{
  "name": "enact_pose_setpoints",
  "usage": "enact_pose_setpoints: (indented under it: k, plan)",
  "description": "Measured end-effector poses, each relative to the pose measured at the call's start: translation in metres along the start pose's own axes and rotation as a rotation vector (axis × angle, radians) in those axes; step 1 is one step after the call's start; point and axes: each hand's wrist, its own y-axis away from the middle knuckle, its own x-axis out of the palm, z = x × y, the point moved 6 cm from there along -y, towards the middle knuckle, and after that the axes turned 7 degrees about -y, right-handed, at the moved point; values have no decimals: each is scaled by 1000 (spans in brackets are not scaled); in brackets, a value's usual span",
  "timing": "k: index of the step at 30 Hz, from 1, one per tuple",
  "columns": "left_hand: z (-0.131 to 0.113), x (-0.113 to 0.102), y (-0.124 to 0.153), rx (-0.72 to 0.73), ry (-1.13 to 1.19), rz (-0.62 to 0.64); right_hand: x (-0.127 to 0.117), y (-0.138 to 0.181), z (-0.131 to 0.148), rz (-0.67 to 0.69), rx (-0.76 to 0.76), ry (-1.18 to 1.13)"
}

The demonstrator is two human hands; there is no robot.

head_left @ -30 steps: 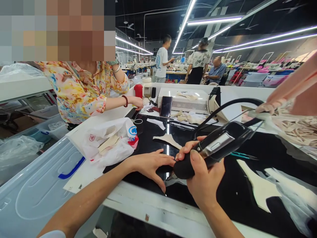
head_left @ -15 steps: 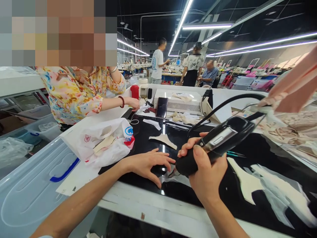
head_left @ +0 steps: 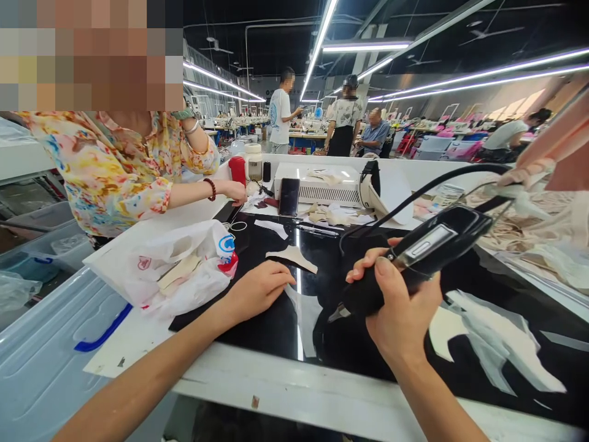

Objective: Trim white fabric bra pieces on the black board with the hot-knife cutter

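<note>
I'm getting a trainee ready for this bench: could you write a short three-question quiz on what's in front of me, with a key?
1. Which of the wearer's hands grips the black handheld tool? a) left b) right c) both
2. True or false: the phone stands upright.
3. Fill in, from the wearer's side: the white plastic bag lies to the ____ of the left hand.

Key: 1. b, the right hand. 2. True. 3. Left.
</note>
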Motion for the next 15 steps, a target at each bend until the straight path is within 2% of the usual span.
enact_pose_setpoints:
  k: [6,15]
  plan:
    - [-25,20,1,39,109,150,11,6,-8,34,10,24]
    - [-30,30,6,92,35,224,-1,8,-15,26,-5,62]
